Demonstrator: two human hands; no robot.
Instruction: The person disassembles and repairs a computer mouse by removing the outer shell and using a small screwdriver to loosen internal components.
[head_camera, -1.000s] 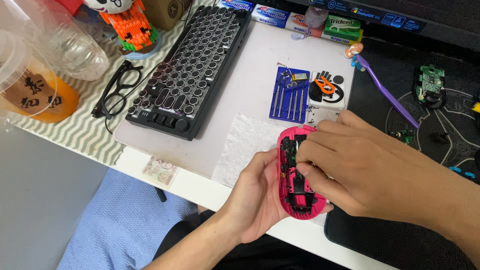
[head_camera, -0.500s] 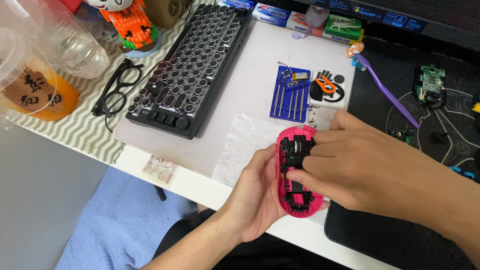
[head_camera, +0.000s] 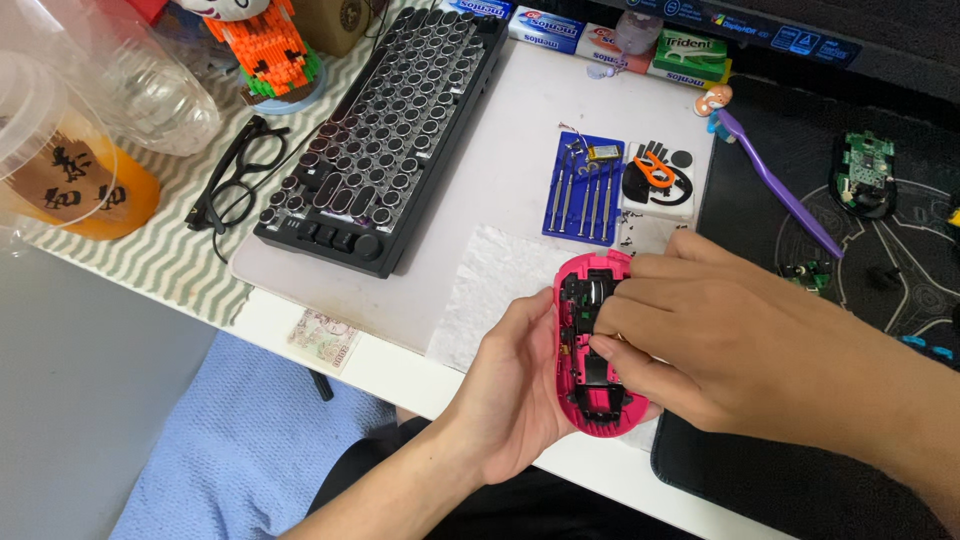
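A pink computer mouse shell (head_camera: 588, 350), opened so its black inner parts show, rests in my left hand (head_camera: 515, 395), which cups it from below and from the left near the desk's front edge. My right hand (head_camera: 740, 340) comes in from the right and lies over the shell, fingertips pressed on the black insides. What the fingertips pinch is hidden. Under the shell lies a white paper towel (head_camera: 490, 290).
A black keyboard (head_camera: 385, 130) sits at the upper left, with black glasses (head_camera: 235, 190) beside it. A blue screwdriver set (head_camera: 585, 190), a purple toothbrush (head_camera: 775, 180) and a green circuit board (head_camera: 862, 172) on the black mat (head_camera: 880, 300) lie behind. An orange drink cup (head_camera: 60, 170) stands far left.
The pink shell has turned slightly and shifted a little right in my left hand. My right fingers have moved along its inside.
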